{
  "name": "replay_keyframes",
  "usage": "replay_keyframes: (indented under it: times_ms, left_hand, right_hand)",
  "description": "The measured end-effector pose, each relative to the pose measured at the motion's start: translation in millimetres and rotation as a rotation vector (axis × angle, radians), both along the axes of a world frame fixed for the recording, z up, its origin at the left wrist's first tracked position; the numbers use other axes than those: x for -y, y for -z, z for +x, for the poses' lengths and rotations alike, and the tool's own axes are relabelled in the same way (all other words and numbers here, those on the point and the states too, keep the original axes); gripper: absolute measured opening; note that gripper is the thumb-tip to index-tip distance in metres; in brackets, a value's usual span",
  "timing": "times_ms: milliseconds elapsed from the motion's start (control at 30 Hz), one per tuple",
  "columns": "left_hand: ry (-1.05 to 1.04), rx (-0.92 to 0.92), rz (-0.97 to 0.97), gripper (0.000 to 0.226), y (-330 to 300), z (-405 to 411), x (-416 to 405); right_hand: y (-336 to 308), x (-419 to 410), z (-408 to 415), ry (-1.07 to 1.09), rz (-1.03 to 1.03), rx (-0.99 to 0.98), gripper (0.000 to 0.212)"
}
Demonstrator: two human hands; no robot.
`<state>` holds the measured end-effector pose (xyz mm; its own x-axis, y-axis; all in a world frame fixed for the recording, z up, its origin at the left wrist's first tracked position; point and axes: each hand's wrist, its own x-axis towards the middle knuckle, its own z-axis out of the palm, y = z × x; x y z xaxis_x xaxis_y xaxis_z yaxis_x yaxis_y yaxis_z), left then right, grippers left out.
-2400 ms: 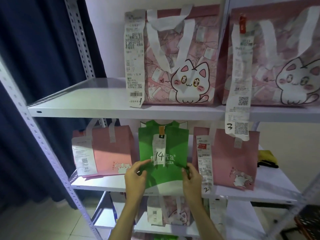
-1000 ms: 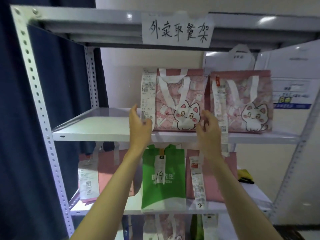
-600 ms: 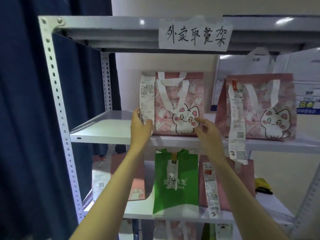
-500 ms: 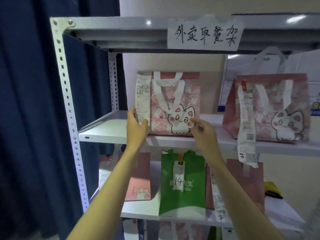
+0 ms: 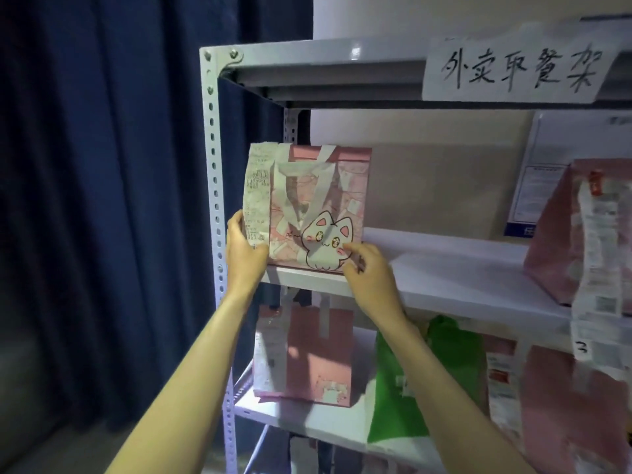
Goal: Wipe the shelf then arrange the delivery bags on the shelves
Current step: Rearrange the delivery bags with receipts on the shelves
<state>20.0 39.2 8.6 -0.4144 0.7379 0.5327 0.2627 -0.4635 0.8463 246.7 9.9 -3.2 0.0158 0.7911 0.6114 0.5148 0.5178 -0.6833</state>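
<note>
A pink cat-print delivery bag [image 5: 328, 186] with a long receipt [image 5: 256, 196] stands upright at the far left end of the upper white shelf [image 5: 455, 282]. My left hand [image 5: 244, 254] grips its lower left corner over the receipt's end. My right hand [image 5: 367, 278] holds its lower right corner, fingers curled against the front. A second pink cat bag [image 5: 561, 241] with a receipt marked 3 stands at the right end of the same shelf.
The lower shelf [image 5: 307, 422] carries a pink bag [image 5: 307, 357], a green bag [image 5: 410, 388] and another pink bag [image 5: 554, 405]. The perforated grey upright [image 5: 213, 186] borders the bag on the left, a dark blue curtain [image 5: 102, 200] beyond. A handwritten paper sign [image 5: 516, 70] hangs on the top rail.
My hands rose from the green bag on the lower shelf to the left cat bag. Both hands have slid that bag leftward to the shelf's end, widening the gap to the other cat bag.
</note>
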Motion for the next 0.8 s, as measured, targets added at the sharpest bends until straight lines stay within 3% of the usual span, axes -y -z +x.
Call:
replay_keyframes:
  times_ms: [267, 533, 800]
  left_hand:
    - [-0.036, -0.093, -0.052, 0.084, 4, -11, 6]
    - [-0.201, -0.034, 0.151, 0.057, 16, 8, 46]
    - [0.020, 0.015, 0.068, 0.044, 81, 65, 114]
  right_hand:
    - [2, -4, -18, 0.031, -0.027, -0.004, 0.033]
    - [14, 34, -10, 0.058, 0.022, -0.023, 0.031]
    - [69, 112, 30, 0.117, -0.023, -0.158, 0.031]
